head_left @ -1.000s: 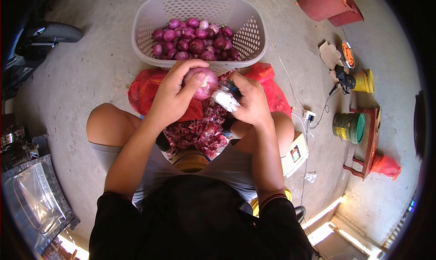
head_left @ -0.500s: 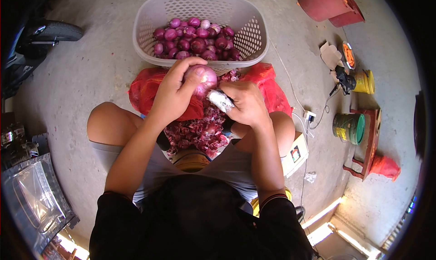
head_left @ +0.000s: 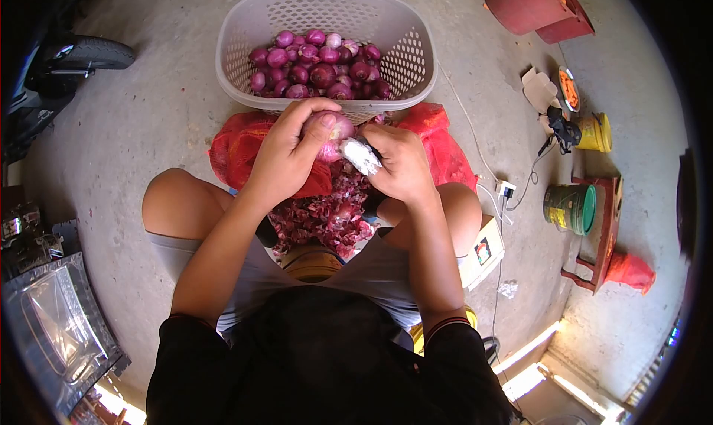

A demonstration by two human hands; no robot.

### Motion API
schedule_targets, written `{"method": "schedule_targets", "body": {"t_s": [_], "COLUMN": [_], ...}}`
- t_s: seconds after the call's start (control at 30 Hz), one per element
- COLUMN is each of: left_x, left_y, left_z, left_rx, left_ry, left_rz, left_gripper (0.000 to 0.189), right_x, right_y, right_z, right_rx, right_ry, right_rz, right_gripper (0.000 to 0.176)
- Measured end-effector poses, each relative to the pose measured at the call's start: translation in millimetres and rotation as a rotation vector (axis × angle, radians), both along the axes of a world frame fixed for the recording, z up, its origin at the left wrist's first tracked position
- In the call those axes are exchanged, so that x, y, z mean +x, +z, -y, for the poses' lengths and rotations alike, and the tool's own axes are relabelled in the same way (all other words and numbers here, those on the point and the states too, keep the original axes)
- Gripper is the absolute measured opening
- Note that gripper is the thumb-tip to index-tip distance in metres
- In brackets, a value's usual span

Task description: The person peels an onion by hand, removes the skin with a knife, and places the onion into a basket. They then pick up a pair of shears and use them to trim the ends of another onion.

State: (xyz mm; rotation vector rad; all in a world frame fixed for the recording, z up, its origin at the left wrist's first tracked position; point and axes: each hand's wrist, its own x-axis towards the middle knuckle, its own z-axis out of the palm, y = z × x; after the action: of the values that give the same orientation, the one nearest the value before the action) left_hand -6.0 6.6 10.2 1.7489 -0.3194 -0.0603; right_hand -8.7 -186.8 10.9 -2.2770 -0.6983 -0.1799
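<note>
My left hand (head_left: 286,154) grips a red onion (head_left: 332,137) above a heap of purple onion skins (head_left: 323,213) between my knees. My right hand (head_left: 401,165) presses against the onion's right side; its thumb is wrapped in white tape (head_left: 360,155) and a dark knife handle shows in its fist. A white plastic basket (head_left: 245,31) holding several peeled red onions (head_left: 319,65) stands just beyond my hands. A red mesh sack (head_left: 234,146) lies under the peelings.
Concrete floor all around. At right stand a yellow tin (head_left: 596,131), a green tin (head_left: 570,208), a small wooden stool (head_left: 605,232) and a red tub (head_left: 538,5). A white cable (head_left: 468,120) runs to a box (head_left: 484,250) by my right knee. A tyre (head_left: 89,53) lies far left.
My right hand has moved left and up, closing in on the onion, which my left hand has kept almost still.
</note>
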Motion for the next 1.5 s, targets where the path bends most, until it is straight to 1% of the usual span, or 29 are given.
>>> {"method": "schedule_targets", "body": {"t_s": [0.23,0.33,0.37,0.43,0.53,0.63,0.73,0.77,0.83,0.87,0.97,1.03,1.07,1.17,1.27,1.37,1.47,1.5], "left_x": [1.9,4.5,3.4,0.9,0.3,-0.4,-1.4,-1.5,-1.5,-1.9,-3.2,-4.2,-4.0,-4.0,-4.4,-4.4,-4.0,-3.7], "left_y": [-0.4,-8.2,-8.2,6.8,9.5,8.5,1.7,2.2,9.7,10.6,12.4,11.2,11.5,14.1,14.8,13.9,13.9,12.2], "left_z": [-0.9,-0.1,-1.1,-1.3,-2.8,-0.8,3.5,3.0,1.2,1.6,5.9,7.6,7.1,5.7,5.5,5.3,5.5,5.2], "left_rx": [0.010,-0.235,-0.223,-0.199,-0.280,-0.259,-0.205,-0.237,-0.302,-0.312,-0.356,-0.400,-0.395,-0.382,-0.385,-0.400,-0.383,-0.371], "left_ry": [0.012,0.010,0.019,0.037,0.010,0.027,0.038,0.015,-0.030,-0.027,-0.025,-0.031,-0.035,-0.046,-0.062,-0.073,-0.058,-0.054], "left_rz": [-0.041,-0.209,-0.241,-0.302,-0.409,-0.329,-0.240,-0.284,-0.372,-0.372,-0.370,-0.369,-0.364,-0.347,-0.334,-0.344,-0.334,-0.325], "left_gripper": [0.026,0.026,0.026,0.026,0.026,0.024,0.028,0.029,0.031,0.031,0.033,0.033,0.033,0.033,0.034,0.033,0.033,0.033], "right_x": [-1.0,-3.1,-3.0,-2.8,-5.1,-3.9,-1.7,-1.5,-0.5,-0.2,0.3,0.4,0.4,-1.3,-1.2,-1.9,2.0,1.8], "right_y": [1.4,5.5,5.4,5.0,0.3,3.0,1.1,0.5,-2.2,-3.5,-4.8,-8.2,-9.4,-0.9,0.9,-0.4,-7.1,-6.6], "right_z": [0.4,-2.3,-2.4,-2.0,-3.1,-0.7,-1.1,-0.9,1.8,2.4,2.5,0.0,-0.8,0.8,2.5,-3.4,-1.8,-1.9], "right_rx": [-0.027,-0.051,-0.037,-0.010,0.123,0.072,0.073,0.078,0.123,0.147,0.195,0.231,0.250,0.245,0.196,0.294,0.282,0.275], "right_ry": [0.068,0.100,0.117,0.152,0.022,-0.094,-0.080,-0.074,-0.074,-0.073,0.023,0.055,0.071,0.003,0.011,0.018,0.112,0.108], "right_rz": [-0.019,-0.039,-0.031,-0.017,-0.046,-0.135,-0.101,-0.087,-0.145,-0.174,-0.169,-0.132,-0.115,-0.204,-0.215,-0.278,-0.191,-0.188], "right_gripper": [0.020,0.019,0.020,0.022,0.028,0.034,0.033,0.033,0.031,0.031,0.029,0.023,0.021,0.019,0.018,0.023,0.022,0.022]}}
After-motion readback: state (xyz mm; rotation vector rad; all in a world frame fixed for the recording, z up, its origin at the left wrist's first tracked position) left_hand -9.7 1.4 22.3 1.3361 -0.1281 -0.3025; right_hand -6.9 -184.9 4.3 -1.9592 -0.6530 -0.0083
